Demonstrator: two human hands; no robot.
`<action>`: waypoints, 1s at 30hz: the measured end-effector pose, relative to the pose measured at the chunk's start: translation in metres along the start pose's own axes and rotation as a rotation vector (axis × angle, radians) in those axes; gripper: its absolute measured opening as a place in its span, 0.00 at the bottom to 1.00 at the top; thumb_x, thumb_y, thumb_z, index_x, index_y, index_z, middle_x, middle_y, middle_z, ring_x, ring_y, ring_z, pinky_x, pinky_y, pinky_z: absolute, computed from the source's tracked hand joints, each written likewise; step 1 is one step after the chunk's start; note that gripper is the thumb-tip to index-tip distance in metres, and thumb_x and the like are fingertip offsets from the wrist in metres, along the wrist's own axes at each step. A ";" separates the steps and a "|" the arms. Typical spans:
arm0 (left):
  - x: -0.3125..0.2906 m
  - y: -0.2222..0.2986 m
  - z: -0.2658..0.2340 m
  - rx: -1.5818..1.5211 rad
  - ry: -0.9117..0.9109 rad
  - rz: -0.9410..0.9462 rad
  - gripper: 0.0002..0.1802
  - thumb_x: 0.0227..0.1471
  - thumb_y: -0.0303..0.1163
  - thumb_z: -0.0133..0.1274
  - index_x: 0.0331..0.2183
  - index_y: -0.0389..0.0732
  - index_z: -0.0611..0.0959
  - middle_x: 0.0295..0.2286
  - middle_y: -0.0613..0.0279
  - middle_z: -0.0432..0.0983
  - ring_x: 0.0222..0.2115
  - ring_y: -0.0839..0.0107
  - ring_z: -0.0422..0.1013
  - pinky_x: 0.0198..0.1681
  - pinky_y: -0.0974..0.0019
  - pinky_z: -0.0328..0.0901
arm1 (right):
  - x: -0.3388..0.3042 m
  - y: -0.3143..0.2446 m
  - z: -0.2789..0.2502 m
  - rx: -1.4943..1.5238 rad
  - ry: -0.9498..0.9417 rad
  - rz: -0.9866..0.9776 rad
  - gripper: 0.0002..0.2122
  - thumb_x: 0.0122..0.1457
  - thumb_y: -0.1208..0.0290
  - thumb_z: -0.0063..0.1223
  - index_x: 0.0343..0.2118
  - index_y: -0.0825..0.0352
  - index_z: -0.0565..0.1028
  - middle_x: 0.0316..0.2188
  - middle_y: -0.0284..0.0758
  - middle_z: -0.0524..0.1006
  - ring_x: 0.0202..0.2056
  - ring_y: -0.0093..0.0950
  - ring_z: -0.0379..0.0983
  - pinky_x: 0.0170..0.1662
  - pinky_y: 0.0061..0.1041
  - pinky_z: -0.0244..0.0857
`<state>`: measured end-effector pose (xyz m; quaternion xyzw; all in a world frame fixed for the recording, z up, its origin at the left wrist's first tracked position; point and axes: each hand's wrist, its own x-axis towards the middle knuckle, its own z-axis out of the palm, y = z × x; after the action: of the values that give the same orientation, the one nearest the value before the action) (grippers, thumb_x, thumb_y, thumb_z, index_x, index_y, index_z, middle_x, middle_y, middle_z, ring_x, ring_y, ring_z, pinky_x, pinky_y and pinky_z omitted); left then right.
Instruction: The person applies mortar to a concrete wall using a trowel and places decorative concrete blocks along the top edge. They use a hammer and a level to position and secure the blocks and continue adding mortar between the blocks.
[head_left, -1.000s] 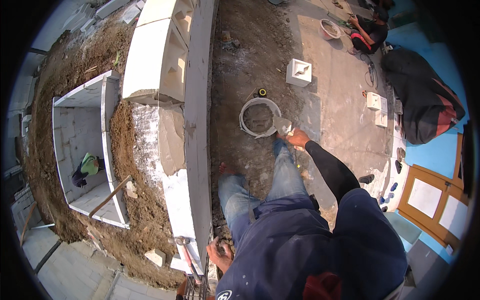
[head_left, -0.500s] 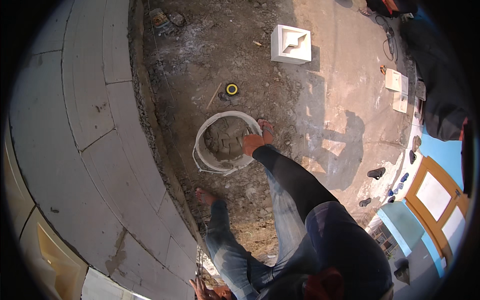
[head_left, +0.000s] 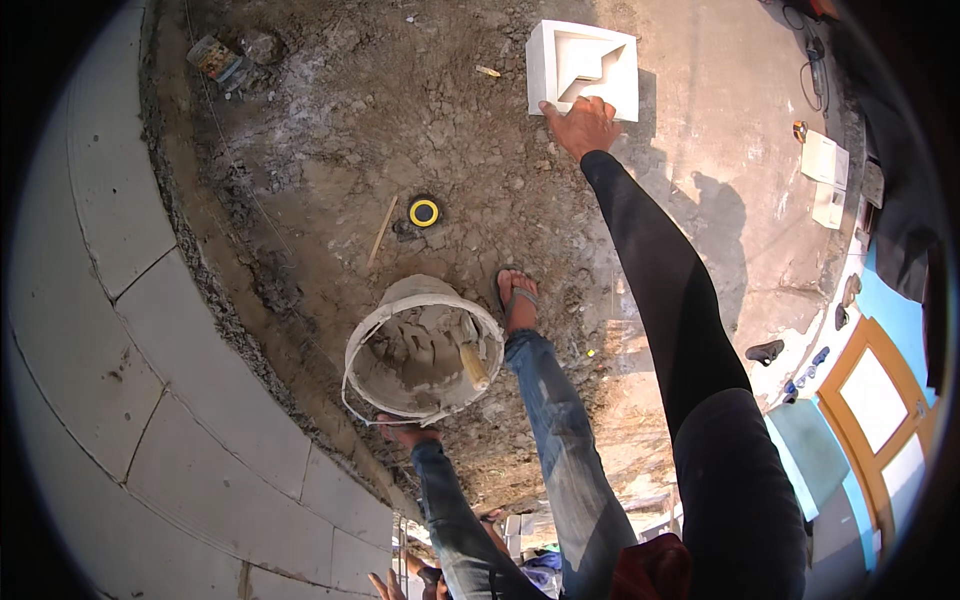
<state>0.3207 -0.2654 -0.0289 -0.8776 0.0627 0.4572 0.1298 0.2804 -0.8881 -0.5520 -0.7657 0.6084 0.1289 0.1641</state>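
A white recessed block (head_left: 583, 65) is touched nearside by the right hand (head_left: 583, 128), fingers parted; left hand (head_left: 385, 587) cropped; grips unclear.

I see one white block (head_left: 583, 68), squarish and box-like, sitting on the ground with its hollowed face turned up toward me. Slanting facets and a stepped edge shape that recess, and a plain side wall shows on its left. The right hand (head_left: 584, 127) is at its near edge, thumb by the left corner, fingers at the rim.
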 end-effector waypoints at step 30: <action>0.033 0.115 0.020 -0.851 -0.288 0.102 0.45 0.58 0.41 0.62 0.66 0.32 0.59 0.61 0.39 0.64 0.59 0.51 0.65 0.60 0.54 0.61 | -0.156 0.054 -0.252 0.183 -0.406 -0.288 0.30 0.52 0.46 0.62 0.37 0.79 0.80 0.39 0.54 0.79 0.46 0.43 0.77 0.49 0.42 0.70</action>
<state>0.2976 -0.3697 -0.0870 -0.7761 -0.1064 0.5657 -0.2577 0.1915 -0.8635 -0.2646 -0.7849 0.4566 0.1999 0.3680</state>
